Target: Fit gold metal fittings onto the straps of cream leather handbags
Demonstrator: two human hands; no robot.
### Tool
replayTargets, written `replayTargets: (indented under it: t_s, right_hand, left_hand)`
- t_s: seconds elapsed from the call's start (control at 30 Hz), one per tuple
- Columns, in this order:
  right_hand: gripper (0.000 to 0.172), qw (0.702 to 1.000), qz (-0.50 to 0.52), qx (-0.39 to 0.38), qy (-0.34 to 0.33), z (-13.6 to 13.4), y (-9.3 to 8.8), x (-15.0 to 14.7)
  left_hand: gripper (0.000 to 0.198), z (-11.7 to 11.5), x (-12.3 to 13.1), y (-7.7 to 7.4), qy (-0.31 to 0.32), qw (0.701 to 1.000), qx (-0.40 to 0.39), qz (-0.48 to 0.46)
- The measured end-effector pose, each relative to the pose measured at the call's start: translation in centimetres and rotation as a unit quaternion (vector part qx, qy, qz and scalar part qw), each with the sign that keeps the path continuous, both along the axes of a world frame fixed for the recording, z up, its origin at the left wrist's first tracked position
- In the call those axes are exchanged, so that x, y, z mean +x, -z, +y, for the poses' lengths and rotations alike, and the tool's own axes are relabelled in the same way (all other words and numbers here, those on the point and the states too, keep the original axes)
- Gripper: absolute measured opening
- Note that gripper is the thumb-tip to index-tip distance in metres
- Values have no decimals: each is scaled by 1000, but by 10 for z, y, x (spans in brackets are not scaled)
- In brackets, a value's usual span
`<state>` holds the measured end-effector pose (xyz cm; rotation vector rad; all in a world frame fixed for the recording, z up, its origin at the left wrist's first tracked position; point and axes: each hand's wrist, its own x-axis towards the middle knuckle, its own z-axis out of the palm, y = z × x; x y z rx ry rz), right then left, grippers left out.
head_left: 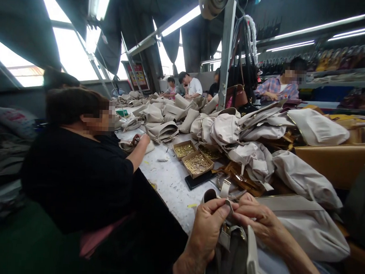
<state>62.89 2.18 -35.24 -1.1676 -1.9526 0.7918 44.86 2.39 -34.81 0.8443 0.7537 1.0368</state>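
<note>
Creamy beige is the colour of the bag (252, 255) low in the view, between the person's two arms. It is open at the top, and its inside looks dark. The left hand (207, 226) pinches the tip of a small strap (228, 206) between thumb and finger, so that grip is narrow. The right hand (262, 217) is just beside it, with its fingers bent close to the same strap. I cannot tell just what those fingers pinch. A little gold buckle (227, 182) stands up just behind the hands.

Next to the right arm lies a big beige bag (308, 227). Farther up the white table (165, 184), a black phone (195, 183) lies near two small boxes. The near box (203, 172) and the far box (176, 154) both have shiny gold bits in them. A big heap of bags (224, 128) is behind them. On the left, a co-worker in a black top (85, 169) has an arm reaching over the table.
</note>
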Motion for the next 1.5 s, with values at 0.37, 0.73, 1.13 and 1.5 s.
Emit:
replayTargets:
  t_s: [0.37, 0.73, 1.13, 1.5]
  right_hand:
    - [41, 999, 34, 9, 2, -7, -4, 5]
    - [37, 990, -7, 84, 116, -17, 2, 4]
    - [21, 987, 30, 34, 156, 24, 28, -28]
    - [47, 919, 315, -32, 234, 46, 59, -26]
  left_hand:
    - [22, -10, -8, -4, -36, 972, 181, 149]
    - [22, -18, -35, -5, -69, 961, 212, 163]
    - [21, -18, -30, 6, -119, 931, 306, 158]
    - [14, -17, -30, -10, -95, 795, 586, 126]
